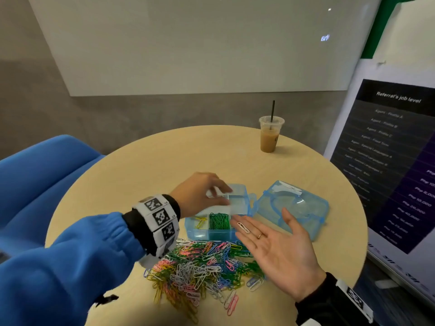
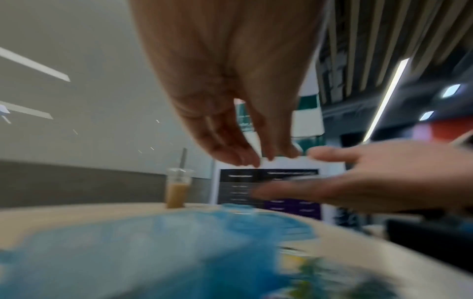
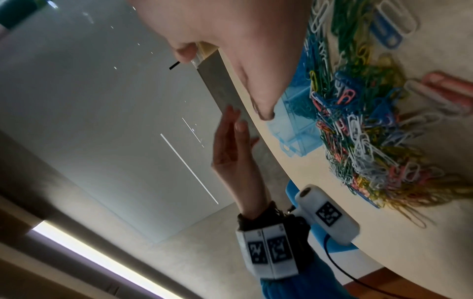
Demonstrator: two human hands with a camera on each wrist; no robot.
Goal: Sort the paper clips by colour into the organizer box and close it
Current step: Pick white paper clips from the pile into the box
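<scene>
My left hand [image 1: 200, 194] hovers loose-fingered over the organizer box [image 1: 219, 212], my right hand [image 1: 277, 252] lies flat, palm up, beside it, balancing a white paper clip [image 1: 243, 227]: light, springy, slippery wire, probably best pinched across its loops.

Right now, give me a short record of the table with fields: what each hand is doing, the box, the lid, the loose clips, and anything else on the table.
left hand: over the far compartments of the box, fingers relaxed, gripping nothing that I can see
right hand: palm up, flat, a white clip lying on its fingers
box: blue, open; green clips in one near compartment, a few yellow clips beside it
lid: swung open to the right, lying flat
loose clips: mixed-colour pile in front of the box
other: iced coffee cup with straw at the far edge
</scene>
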